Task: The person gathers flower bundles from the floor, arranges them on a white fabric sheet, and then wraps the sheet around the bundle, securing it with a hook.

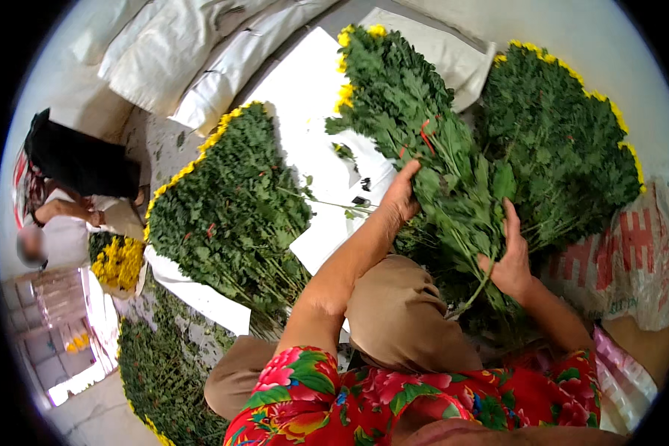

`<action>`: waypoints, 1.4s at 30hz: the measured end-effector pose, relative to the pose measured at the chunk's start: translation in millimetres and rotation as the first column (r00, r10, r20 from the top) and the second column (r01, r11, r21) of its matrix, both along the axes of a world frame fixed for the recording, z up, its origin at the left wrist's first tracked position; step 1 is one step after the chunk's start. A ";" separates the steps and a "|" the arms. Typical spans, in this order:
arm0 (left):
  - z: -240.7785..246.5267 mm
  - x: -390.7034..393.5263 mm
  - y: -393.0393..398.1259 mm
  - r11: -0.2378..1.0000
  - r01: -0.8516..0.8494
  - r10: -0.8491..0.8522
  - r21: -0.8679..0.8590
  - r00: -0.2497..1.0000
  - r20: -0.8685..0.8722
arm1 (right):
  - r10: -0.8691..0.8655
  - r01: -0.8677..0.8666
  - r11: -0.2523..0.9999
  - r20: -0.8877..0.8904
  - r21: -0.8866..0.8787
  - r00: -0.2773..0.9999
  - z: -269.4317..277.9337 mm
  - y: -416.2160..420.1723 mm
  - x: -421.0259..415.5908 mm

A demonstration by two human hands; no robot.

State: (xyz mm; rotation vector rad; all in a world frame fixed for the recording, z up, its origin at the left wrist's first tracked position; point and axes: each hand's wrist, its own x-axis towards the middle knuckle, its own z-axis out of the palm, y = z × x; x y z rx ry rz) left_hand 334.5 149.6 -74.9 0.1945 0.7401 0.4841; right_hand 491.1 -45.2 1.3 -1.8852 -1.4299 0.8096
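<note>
A large bundle of leafy stems with yellow flowers point(407, 89) lies slantwise before me, its blooms at the upper left. Red ties point(427, 137) show among its leaves. My left hand point(404, 189) rests against the left side of the bundle; its fingers are partly hidden by leaves. On the lower right side, near the stem ends, my right hand point(510, 256) has its thumb and fingers spread around the stems. White paper sheets point(306, 72) lie under and beside the bundle. A single cut stem point(340, 205) lies across the paper, left of my left hand.
Flower bundles are piled at left point(228, 206), right point(557, 139) and lower left point(161, 368). White sacks point(167, 56) lie at the upper left. A printed plastic bag point(635, 251) is at the right. Another person point(61, 240) sits at far left near yellow flowers point(118, 263).
</note>
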 end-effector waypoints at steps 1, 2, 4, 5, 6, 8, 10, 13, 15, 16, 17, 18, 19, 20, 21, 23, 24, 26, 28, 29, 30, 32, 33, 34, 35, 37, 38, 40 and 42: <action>-8.5 -9.0 -7.3 0.999 -0.038 0.038 0.008 0.999 0.006 | 0.058 -0.057 0.997 0.011 -0.053 0.998 2.8 -0.7 3.3; -17.0 -17.7 -6.2 0.997 -0.043 0.047 -0.068 0.997 0.054 | 0.115 -0.112 0.988 0.021 -0.105 0.993 11.0 0.5 6.0; -14.8 -25.1 -1.9 0.996 -0.088 0.086 0.007 0.990 0.113 | 0.248 -0.238 0.968 0.182 -0.076 0.952 20.7 3.9 11.6; -13.4 -28.8 -0.1 0.993 -0.107 0.099 0.044 0.984 0.146 | 0.305 -0.292 0.952 0.238 -0.091 0.922 29.5 7.3 11.7; -1.9 -31.1 5.1 0.988 -0.143 0.130 0.063 0.977 0.170 | 0.360 -0.345 0.933 0.299 -0.106 0.884 45.3 15.1 15.6; 15.4 -34.5 21.8 0.975 -0.178 0.149 0.132 0.968 0.201 | 0.403 -0.383 0.914 0.216 -0.132 0.889 80.9 35.4 24.2; 31.0 -50.8 35.0 0.958 -0.230 0.199 0.174 0.964 0.178 | 0.471 -0.472 0.880 0.249 -0.059 0.847 97.5 80.5 26.6; 42.4 -49.1 62.0 0.949 -0.190 0.154 0.251 0.975 0.158 | 0.129 -0.132 0.991 -0.289 0.011 0.949 94.0 152.6 5.2; 52.7 -53.8 68.1 0.924 -0.262 0.217 0.278 0.959 0.182 | 0.093 -0.081 0.994 -0.202 0.068 0.975 65.8 205.0 -3.3; 48.9 -60.7 76.3 0.911 -0.304 0.248 0.280 0.944 0.220 | 0.117 -0.103 0.980 -0.074 0.168 0.990 55.0 225.7 -17.7; 45.7 -68.3 87.6 0.896 -0.341 0.269 0.284 0.927 0.262 | 0.118 -0.129 0.954 0.058 0.270 0.991 50.0 239.6 -37.4; 51.0 -86.6 93.3 0.887 -0.358 0.287 0.292 0.922 0.259 | 0.206 -0.190 0.918 -0.008 0.348 0.979 52.8 249.8 -56.9; 63.5 -108.4 95.4 0.885 -0.353 0.312 0.305 0.934 0.174 | 0.300 -0.246 0.873 -0.066 0.420 0.952 55.2 260.2 -75.9; 80.9 -129.5 94.6 0.859 -0.383 0.365 0.339 0.923 0.121 | 0.342 -0.227 0.861 -0.189 0.455 0.920 55.7 267.0 -98.7; 95.6 -151.4 93.3 0.833 -0.405 0.411 0.378 0.909 0.070 | 0.378 -0.197 0.851 -0.306 0.487 0.874 58.1 272.0 -120.3; 113.2 -196.3 104.9 0.776 -0.438 0.510 0.453 0.859 -0.044 | 0.373 -0.191 0.786 -0.203 0.588 0.905 49.5 298.2 -140.5; 122.3 -222.6 111.4 0.758 -0.412 0.531 0.505 0.840 -0.112 | 0.376 -0.187 0.745 -0.170 0.640 0.911 46.8 311.1 -150.9; 136.6 -297.7 121.0 0.704 -0.360 0.607 0.612 0.753 -0.255 | 0.446 -0.169 0.752 -0.303 0.637 0.842 69.6 318.5 -188.2; 168.3 -359.1 122.3 0.669 -0.283 0.671 0.687 0.627 -0.396 | 0.504 -0.144 0.759 -0.433 0.635 0.747 94.0 322.6 -223.5; 166.5 -424.8 131.3 0.670 -0.277 0.663 0.688 0.641 -0.387 | 0.528 -0.135 0.733 -0.433 0.666 0.731 95.5 330.9 -246.4; 172.5 -459.1 132.3 0.642 -0.273 0.693 0.716 0.606 -0.390 | 0.555 -0.149 0.773 -0.543 0.617 0.630 97.0 337.6 -263.3; 193.8 -474.6 119.3 0.628 -0.305 0.754 0.716 0.467 -0.462 | 0.569 -0.248 0.801 -0.564 0.545 0.598 88.9 361.0 -285.7; 190.0 -506.3 114.8 0.651 -0.271 0.704 0.709 0.564 -0.431 | 0.586 -0.328 0.792 -0.491 0.514 0.644 78.2 371.9 -300.7; 186.1 -503.2 107.5 0.651 -0.263 0.719 0.712 0.513 -0.468 | 0.576 -0.455 0.817 -0.535 0.355 0.618 67.3 380.6 -312.8; 181.3 -497.2 101.2 0.652 -0.255 0.732 0.714 0.460 -0.503 | 0.556 -0.568 0.802 -0.578 0.185 0.597 54.8 387.3 -325.8; 140.5 -516.9 92.3 0.698 -0.248 0.700 0.672 0.434 -0.567 | 0.480 -0.490 0.859 -0.558 0.144 0.677 19.6 365.0 -373.5; 128.9 -500.8 85.5 0.739 -0.236 0.669 0.631 0.371 -0.645 | 0.381 -0.430 0.902 -0.547 0.041 0.745 3.7 352.8 -391.2; 75.3 -499.6 80.5 0.727 -0.174 0.654 0.664 0.468 -0.594 | 0.385 -0.571 0.821 -0.756 0.019 0.529 -13.9 327.3 -408.1; -5.3 -534.2 72.2 0.818 -0.307 0.573 0.485 0.374 -0.729 | 0.534 -0.581 0.783 -0.719 0.222 0.445 -75.1 303.6 -446.8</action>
